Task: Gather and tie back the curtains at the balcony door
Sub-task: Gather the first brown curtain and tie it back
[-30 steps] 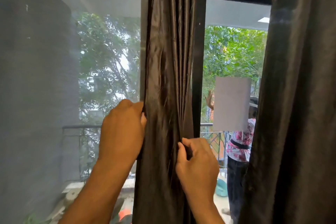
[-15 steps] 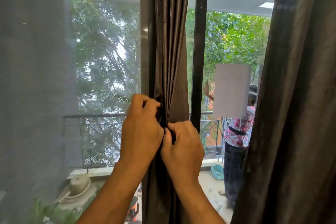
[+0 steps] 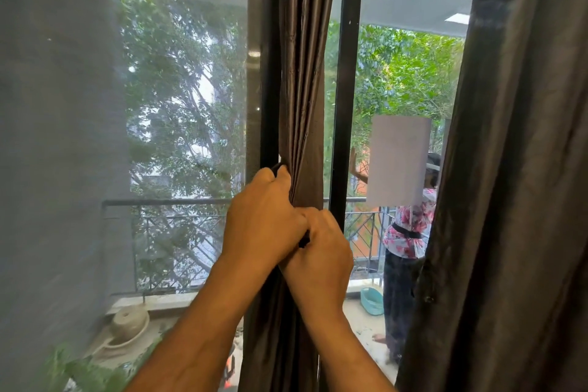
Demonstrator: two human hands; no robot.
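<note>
A dark brown gathered curtain (image 3: 300, 79) hangs in a narrow bunch at the middle of the view, in front of the black door frame (image 3: 345, 105); both hands meet on it at about mid-height. The left hand (image 3: 264, 223) is curled closed round the left side of the bunch, its knuckles up and fingers pinching the folds; the right hand (image 3: 321, 251) is closed on the right side just below, touching the left hand; a thin dark strip shows between them, too small to tell what it is. At the right edge, nearer, a second curtain (image 3: 515, 184) hangs loose and wide. Left of the bunch is a grey mesh screen (image 3: 79, 137); beyond it, far off, a balcony railing (image 3: 165, 204) and trees (image 3: 178, 99); a person (image 3: 404, 251) stands on the balcony at the right, near a teal basin (image 3: 372, 301) on the floor.
</note>
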